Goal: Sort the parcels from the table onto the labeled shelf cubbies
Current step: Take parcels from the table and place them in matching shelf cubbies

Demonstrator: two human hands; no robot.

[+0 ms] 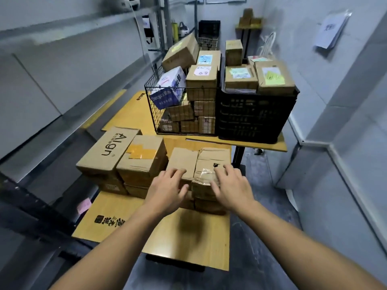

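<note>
On the table (194, 237), two open hands, left (167, 190) and right (232, 188), rest on one taped parcel (206, 162), gripping nothing.

Both hands, left (167, 186) and right (231, 185), fingers spread on a taped cardboard parcel (201, 164), wooden table (184, 237)

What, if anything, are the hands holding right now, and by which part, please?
Nothing is lifted yet: the left hand and right hand rest open on the top near edge of the taped cardboard parcel.
</note>
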